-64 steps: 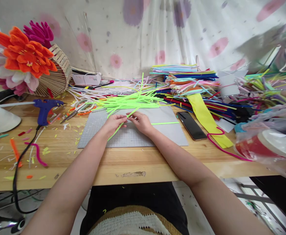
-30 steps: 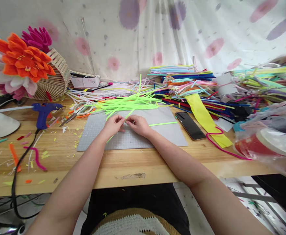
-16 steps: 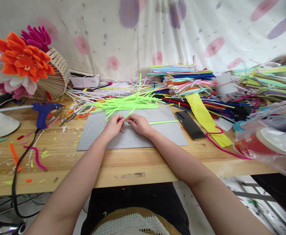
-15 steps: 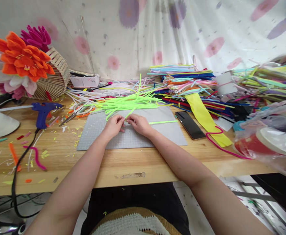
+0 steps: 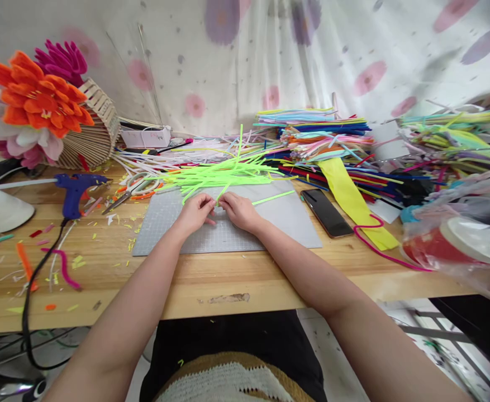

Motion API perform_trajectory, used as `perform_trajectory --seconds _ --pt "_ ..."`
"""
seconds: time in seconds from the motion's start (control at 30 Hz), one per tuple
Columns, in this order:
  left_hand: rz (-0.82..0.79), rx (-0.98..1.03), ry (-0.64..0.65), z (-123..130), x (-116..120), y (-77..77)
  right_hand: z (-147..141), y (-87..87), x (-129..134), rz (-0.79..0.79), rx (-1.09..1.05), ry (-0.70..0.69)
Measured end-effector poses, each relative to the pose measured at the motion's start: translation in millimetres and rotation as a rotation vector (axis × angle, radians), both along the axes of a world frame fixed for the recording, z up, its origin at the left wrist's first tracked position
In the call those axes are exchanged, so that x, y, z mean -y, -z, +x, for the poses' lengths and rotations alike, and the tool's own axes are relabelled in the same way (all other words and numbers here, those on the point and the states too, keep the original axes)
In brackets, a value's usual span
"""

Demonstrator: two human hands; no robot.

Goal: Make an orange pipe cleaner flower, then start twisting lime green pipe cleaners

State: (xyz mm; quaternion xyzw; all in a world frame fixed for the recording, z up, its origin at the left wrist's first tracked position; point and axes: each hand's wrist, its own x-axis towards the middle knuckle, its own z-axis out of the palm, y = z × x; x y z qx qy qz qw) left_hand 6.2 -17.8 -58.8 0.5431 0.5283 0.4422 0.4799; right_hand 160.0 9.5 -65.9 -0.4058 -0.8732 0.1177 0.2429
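Observation:
Over the grey cutting mat (image 5: 228, 240), my left hand (image 5: 195, 214) and my right hand (image 5: 239, 211) face each other, fingertips pinched and almost meeting. Between them they grip a bright green pipe cleaner (image 5: 275, 197); one straight length of it sticks out to the right past my right hand. A short green piece also rises between the fingertips, and I cannot tell whether it is the same stem. The exact grip point is partly hidden by the fingers. Just beyond the hands lies a loose pile of matching green pipe cleaners (image 5: 228, 172).
Scissors (image 5: 121, 200) and a blue glue gun (image 5: 75, 192) lie to the left among scraps. Behind the glue gun are fuzzy flowers (image 5: 46, 103). On the right are a phone (image 5: 326, 212), a yellow strip (image 5: 353, 201), and coloured pipe cleaner bundles (image 5: 324, 139).
The free right end of the green pipe cleaner has swung away from me and now slants upward in view. Both hands stay nearly in place, with slight finger movement.

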Motion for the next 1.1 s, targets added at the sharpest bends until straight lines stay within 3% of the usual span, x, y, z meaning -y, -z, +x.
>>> perform_trajectory --seconds 0.33,0.67,0.8,0.93,1.1 --pt "-0.094 0.088 -0.038 5 2 -4.4 -2 2.9 0 0.035 0.007 0.057" --pt "-0.240 0.352 -0.121 11 1 -10.2 -4 -2.8 2 0.050 -0.036 0.030" --pt "-0.242 0.336 -0.136 9 1 -10.6 -4 -2.1 3 0.023 -0.046 0.014" --pt "-0.180 0.206 -0.148 8 1 -9.6 -1 2.1 0 -0.067 -0.148 0.000" --pt "-0.080 0.083 -0.120 7 0 -3.8 -4 7.2 -9 -0.353 -0.474 -0.070"
